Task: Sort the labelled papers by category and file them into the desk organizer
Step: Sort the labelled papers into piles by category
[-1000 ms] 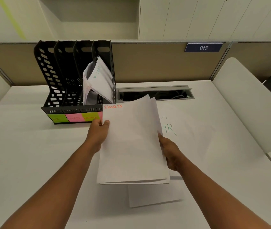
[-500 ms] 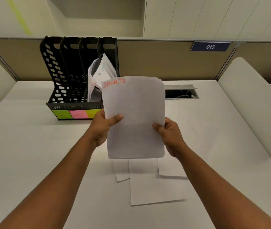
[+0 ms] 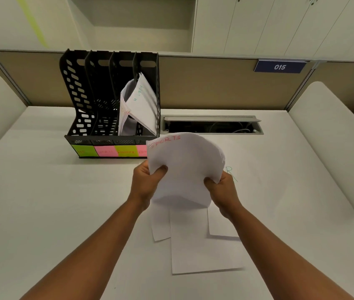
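Note:
Both hands hold a small stack of white papers [image 3: 184, 167] whose top sheet reads SPORTS in red. My left hand [image 3: 148, 182] grips its left edge and my right hand [image 3: 221, 191] grips its right edge; the top of the stack curls away from me. It hangs above the desk, just right of and in front of the black desk organizer [image 3: 81, 109]. The organizer has several slots with green and pink labels [image 3: 106, 150] along its base. Filed papers [image 3: 141, 105] lean in its right slots. More loose sheets [image 3: 202, 250] lie on the desk under my hands.
An open cable tray [image 3: 212, 125] is sunk into the white desk [image 3: 42, 202] right of the organizer. A sheet with green lettering [image 3: 243, 176] lies flat beyond my right hand. Padded partitions [image 3: 331, 144] flank the desk, and a panel with a 015 sign [image 3: 279, 67] closes the back.
The SPORTS stack was lifted off the desk, held upright facing me, and its top now bends forward and down. Both hands have shifted slightly forward with it.

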